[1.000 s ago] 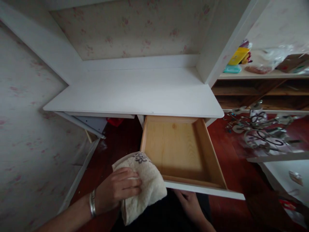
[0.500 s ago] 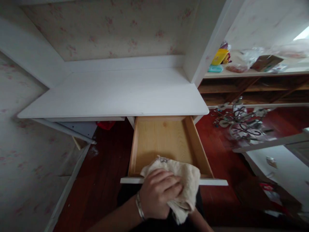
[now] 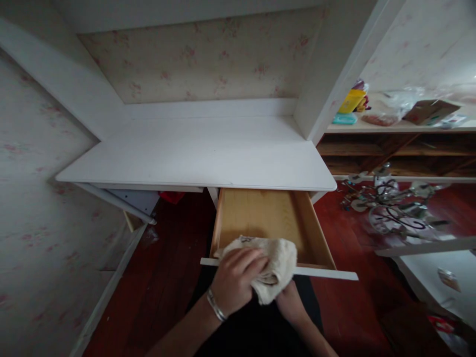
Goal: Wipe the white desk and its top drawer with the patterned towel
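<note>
My left hand point(image 3: 236, 282), with a silver bracelet on the wrist, is closed on a cream cloth point(image 3: 277, 263) and presses it onto the white front edge of an open wooden drawer point(image 3: 316, 238). The cloth drapes over that edge near its middle. My right hand point(image 3: 292, 305) sits below the drawer front, under the cloth; its fingers are hidden. The drawer's pale wood bottom looks bare behind the cloth. It slides out from under a white desk top point(image 3: 201, 153).
Flowered wallpaper covers the walls on the left and behind the desk. A wooden shelf point(image 3: 394, 144) to the right carries a yellow box point(image 3: 351, 101), bags and a carton. A metal chandelier point(image 3: 394, 210) lies on the dark red floor. A white panel point(image 3: 439, 267) lies at lower right.
My left hand carried the cloth from the left of the drawer onto its front edge. The drawer is pushed in further than a second ago. My right hand has stayed under the drawer front.
</note>
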A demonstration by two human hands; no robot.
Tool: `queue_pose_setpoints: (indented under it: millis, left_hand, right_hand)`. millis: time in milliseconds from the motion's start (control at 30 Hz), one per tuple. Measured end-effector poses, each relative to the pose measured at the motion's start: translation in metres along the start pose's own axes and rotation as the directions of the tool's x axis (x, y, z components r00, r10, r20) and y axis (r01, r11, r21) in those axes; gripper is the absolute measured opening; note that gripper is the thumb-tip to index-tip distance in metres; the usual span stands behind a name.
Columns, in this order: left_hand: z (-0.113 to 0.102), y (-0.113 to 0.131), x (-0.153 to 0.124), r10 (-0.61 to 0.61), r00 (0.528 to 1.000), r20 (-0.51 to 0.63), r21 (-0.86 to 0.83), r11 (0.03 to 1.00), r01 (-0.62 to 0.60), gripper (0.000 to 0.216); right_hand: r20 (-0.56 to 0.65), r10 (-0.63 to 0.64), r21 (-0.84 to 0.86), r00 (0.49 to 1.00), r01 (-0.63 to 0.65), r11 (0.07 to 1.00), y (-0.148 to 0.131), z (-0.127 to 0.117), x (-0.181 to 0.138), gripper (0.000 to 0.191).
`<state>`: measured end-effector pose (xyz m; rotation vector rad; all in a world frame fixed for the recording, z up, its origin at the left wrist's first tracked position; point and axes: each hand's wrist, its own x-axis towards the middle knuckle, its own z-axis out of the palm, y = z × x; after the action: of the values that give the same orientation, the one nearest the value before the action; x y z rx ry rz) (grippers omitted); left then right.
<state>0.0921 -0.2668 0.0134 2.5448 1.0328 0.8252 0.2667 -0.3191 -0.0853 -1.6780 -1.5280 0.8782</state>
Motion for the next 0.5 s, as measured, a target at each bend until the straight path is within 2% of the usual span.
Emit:
queue_pose_setpoints:
  millis: [67, 100, 133, 167, 200, 267, 300, 367, 400, 433, 500]
  left_hand:
    - [-0.026, -0.028, -0.022, -0.134, 0.986, -0.102, 0.008, 0.991, 0.136, 0.045]
    - [-0.038, -0.041, -0.032, -0.231, 0.962, -0.147, -0.017, 0.973, 0.231, 0.048]
    - [-0.048, -0.052, -0.042, -0.355, 0.912, -0.207, -0.058, 0.935, 0.351, 0.047]
    - [-0.056, -0.061, -0.050, -0.481, 0.832, -0.275, -0.106, 0.876, 0.471, 0.044]
    - [-0.063, -0.069, -0.057, -0.598, 0.728, -0.335, -0.172, 0.798, 0.577, 0.042]
    - [-0.073, -0.079, -0.067, -0.772, 0.473, -0.424, -0.345, 0.621, 0.704, 0.039]
    - [-0.075, -0.082, -0.070, -0.829, 0.344, -0.441, -0.447, 0.535, 0.717, 0.041]
    - [-0.078, -0.084, -0.073, -0.908, 0.118, -0.402, -0.650, 0.374, 0.662, 0.047]
    - [-0.079, -0.084, -0.074, -0.935, 0.031, -0.352, -0.735, 0.297, 0.610, 0.050]
    - [-0.079, -0.084, -0.074, -0.955, -0.044, -0.293, -0.803, 0.221, 0.554, 0.052]
    - [-0.078, -0.081, -0.074, -0.975, -0.147, -0.165, -0.883, 0.079, 0.463, 0.051]
  right_hand:
    - [0.114, 0.043, 0.085, 0.993, -0.052, 0.995, 0.012, -0.003, 0.010, 0.047]
    - [0.162, 0.066, 0.122, 0.985, -0.086, 0.989, 0.016, -0.002, 0.017, 0.049]
    - [0.191, 0.086, 0.146, 0.978, -0.115, 0.983, 0.018, -0.001, 0.024, 0.049]
    - [0.197, 0.100, 0.155, 0.975, -0.132, 0.979, 0.020, 0.000, 0.031, 0.049]
    - [0.190, 0.104, 0.154, 0.976, -0.134, 0.979, 0.021, 0.002, 0.039, 0.050]
    - [0.181, 0.100, 0.151, 0.978, -0.128, 0.980, 0.024, 0.004, 0.053, 0.050]
    - [0.175, 0.097, 0.149, 0.980, -0.124, 0.981, 0.025, 0.005, 0.060, 0.050]
    - [0.164, 0.092, 0.141, 0.982, -0.115, 0.983, 0.025, 0.005, 0.074, 0.051]
    - [0.157, 0.091, 0.131, 0.983, -0.112, 0.985, 0.025, 0.005, 0.080, 0.051]
    - [0.150, 0.093, 0.119, 0.984, -0.111, 0.987, 0.024, 0.005, 0.087, 0.052]
    - [0.138, 0.102, 0.098, 0.985, -0.117, 0.988, 0.021, 0.004, 0.100, 0.053]
